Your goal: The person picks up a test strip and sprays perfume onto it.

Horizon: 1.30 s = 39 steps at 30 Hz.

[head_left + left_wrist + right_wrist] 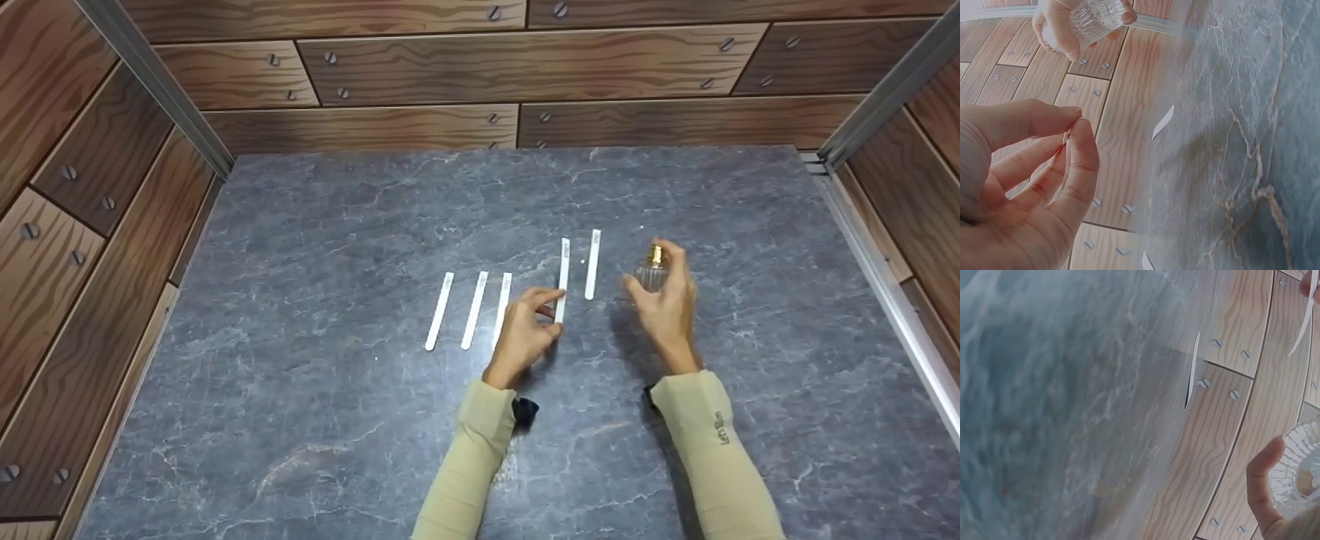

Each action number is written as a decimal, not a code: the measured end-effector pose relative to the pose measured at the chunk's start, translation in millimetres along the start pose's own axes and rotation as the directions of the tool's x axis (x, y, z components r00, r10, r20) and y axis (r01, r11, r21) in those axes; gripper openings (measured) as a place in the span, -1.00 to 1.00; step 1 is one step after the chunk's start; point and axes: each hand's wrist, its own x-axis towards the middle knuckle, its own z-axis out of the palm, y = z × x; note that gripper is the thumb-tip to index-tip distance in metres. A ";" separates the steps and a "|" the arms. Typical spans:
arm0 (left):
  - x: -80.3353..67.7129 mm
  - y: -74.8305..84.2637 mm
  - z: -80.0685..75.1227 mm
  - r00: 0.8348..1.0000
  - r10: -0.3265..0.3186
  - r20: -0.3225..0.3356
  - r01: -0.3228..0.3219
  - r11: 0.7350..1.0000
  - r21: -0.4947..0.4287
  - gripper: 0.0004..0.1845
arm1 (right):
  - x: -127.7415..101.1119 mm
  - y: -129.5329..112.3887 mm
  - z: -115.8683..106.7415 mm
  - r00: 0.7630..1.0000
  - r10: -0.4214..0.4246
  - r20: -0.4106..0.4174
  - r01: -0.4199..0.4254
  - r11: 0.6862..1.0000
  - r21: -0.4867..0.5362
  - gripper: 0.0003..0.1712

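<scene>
My left hand [523, 334] pinches the lower part of a white paper scent strip [565, 259] between thumb and fingertips. The strip points away from me, with small dark print near its far end. To the right, my right hand [673, 307] grips a clear ribbed glass perfume bottle [649, 279], its gold spray top [657, 256] under the index finger. In the right wrist view the ribbed base of the bottle [1292, 467] faces the camera, with the thumb [1264, 486] against its side. The left wrist view shows the thumb and index fingertips [1085, 126] pressed together.
Another scent strip [593, 266] lies between the two hands, farther back. To the left lie a strip [440, 311], a second [475, 311] and a third [505, 292] partly behind the left hand. The grey marbled tabletop [300, 375] is bordered by wood-patterned walls [412, 67].
</scene>
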 end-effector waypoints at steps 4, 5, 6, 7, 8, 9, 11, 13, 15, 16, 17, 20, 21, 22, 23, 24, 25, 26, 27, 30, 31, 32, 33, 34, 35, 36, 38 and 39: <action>0.8 1.4 0.0 1.000 -0.005 0.005 0.005 1.000 0.001 -0.49 | -0.1 0.0 -0.4 1.000 0.021 -0.018 -0.021 1.000 -0.001 -0.32; 1.1 1.9 -0.1 1.000 -0.007 0.006 0.007 1.000 0.004 -0.49 | -0.3 -0.2 -0.6 0.999 0.024 -0.021 -0.024 1.000 -0.001 -0.31; 1.4 1.8 -0.1 1.000 -0.009 0.007 0.009 1.000 0.004 -0.49 | -0.6 -0.4 -0.7 0.999 0.027 -0.023 -0.027 1.000 -0.001 -0.31; 1.7 1.8 0.0 1.000 -0.010 0.007 0.010 1.000 0.007 -0.49 | -1.0 -0.7 -1.0 0.999 0.029 -0.024 -0.029 1.000 0.002 -0.31; 2.0 1.9 -0.1 1.000 -0.011 0.006 0.011 1.000 0.004 -0.49 | -1.2 -1.0 -1.1 0.999 0.031 -0.025 -0.031 1.000 0.004 -0.31; 2.3 2.0 -0.2 1.000 -0.013 0.006 0.013 1.000 0.003 -0.49 | -1.6 -1.3 -1.3 0.999 0.032 -0.025 -0.032 0.999 0.007 -0.31; 2.7 2.2 -0.5 1.000 -0.012 0.004 0.012 1.000 -0.004 -0.49 | -1.9 -1.9 -1.7 0.999 0.038 -0.026 -0.038 0.999 0.009 -0.31; 3.1 1.8 -0.7 1.000 -0.014 0.004 0.015 1.000 -0.017 -0.49 | -2.0 -2.2 -2.2 0.999 0.042 -0.029 -0.041 0.999 0.013 -0.31; 3.3 1.4 -1.0 1.000 -0.023 0.007 0.023 0.999 -0.032 -0.48 | -2.2 -2.3 -2.5 0.998 0.045 -0.033 -0.044 0.999 0.013 -0.31; 3.4 1.2 -1.2 1.000 -0.027 0.010 0.027 0.999 -0.038 -0.48 | -2.2 -2.2 -2.7 0.998 0.046 -0.036 -0.046 0.999 0.009 -0.31; 3.5 0.9 -1.2 0.999 -0.032 0.013 0.032 0.999 -0.042 -0.47 | -2.3 -2.1 -2.8 0.998 0.046 -0.039 -0.046 0.999 0.006 -0.30; 4.3 -0.2 -1.3 0.999 -0.045 0.022 0.046 0.998 -0.051 -0.44 | -2.6 -1.7 -3.0 0.998 0.046 -0.044 -0.047 0.999 -0.001 -0.30; 4.7 -0.4 -1.4 0.998 -0.049 0.025 0.050 0.997 -0.052 -0.42 | -2.7 -1.7 -3.0 0.998 0.046 -0.045 -0.046 0.999 -0.002 -0.30; 5.2 -1.1 -1.4 0.998 -0.052 0.029 0.053 0.997 -0.051 -0.41 | -2.8 -1.6 -3.0 0.998 0.046 -0.045 -0.046 0.999 -0.001 -0.30; 5.8 -1.6 -1.3 0.998 -0.055 0.032 0.056 0.997 -0.049 -0.41 | -2.8 -1.6 -3.0 0.998 0.045 -0.045 -0.045 0.999 0.003 -0.30; 6.4 -2.3 -1.3 0.998 -0.057 0.035 0.059 0.997 -0.048 -0.40 | -2.8 -1.5 -3.0 0.998 0.045 -0.044 -0.044 0.999 0.008 -0.30; 7.0 -2.9 -1.2 0.998 -0.061 0.036 0.063 0.997 -0.048 -0.39 | -2.9 -1.5 -3.0 0.998 0.044 -0.043 -0.044 0.999 0.012 -0.30; 7.6 -3.4 -1.3 0.997 -0.064 0.036 0.065 0.997 -0.045 -0.39 | -2.8 -1.4 -3.0 0.998 0.045 -0.042 -0.044 0.999 0.016 -0.30; 7.9 -3.9 -1.4 0.997 -0.066 0.035 0.068 0.997 -0.046 -0.39 | -2.9 -1.6 -3.1 0.998 0.047 -0.040 -0.047 0.999 0.021 -0.30; 8.7 -6.1 -1.3 0.996 -0.080 0.031 0.082 0.995 -0.056 -0.38 | -2.9 -1.2 -3.3 0.998 0.047 -0.038 -0.046 0.998 0.033 -0.29; 8.9 -6.7 -1.1 0.996 -0.089 0.029 0.091 0.994 -0.065 -0.38 | -2.8 -1.0 -3.6 0.998 0.045 -0.039 -0.044 0.998 0.033 -0.30; 9.1 -7.2 -0.9 0.995 -0.097 0.028 0.098 0.993 -0.071 -0.38 | -2.8 -0.9 -3.8 0.998 0.043 -0.041 -0.042 0.999 0.034 -0.30; 9.0 -7.7 -0.6 0.994 -0.103 0.027 0.105 0.992 -0.075 -0.38 | -2.8 -0.7 -4.1 0.998 0.041 -0.043 -0.040 0.999 0.035 -0.30; 9.2 -8.1 -0.3 0.993 -0.112 0.028 0.114 0.990 -0.081 -0.38 | -2.7 -0.3 -4.3 0.998 0.038 -0.046 -0.036 0.999 0.035 -0.30; 9.4 -8.4 0.1 0.992 -0.119 0.028 0.121 0.989 -0.088 -0.39 | -2.6 0.0 -4.5 0.998 0.034 -0.048 -0.032 0.999 0.036 -0.30; 9.7 -8.7 0.4 0.992 -0.122 0.026 0.124 0.988 -0.089 -0.39 | -2.6 0.0 -4.7 0.998 0.032 -0.050 -0.030 0.999 0.036 -0.30; 10.2 -9.3 1.0 0.992 -0.124 0.023 0.125 0.989 -0.082 -0.40 | -2.7 0.1 -4.8 0.998 0.029 -0.051 -0.027 0.999 0.037 -0.30; 10.4 -9.8 1.2 0.992 -0.123 0.021 0.125 0.989 -0.079 -0.40 | -2.8 0.4 -4.9 0.998 0.030 -0.049 -0.028 0.999 0.038 -0.30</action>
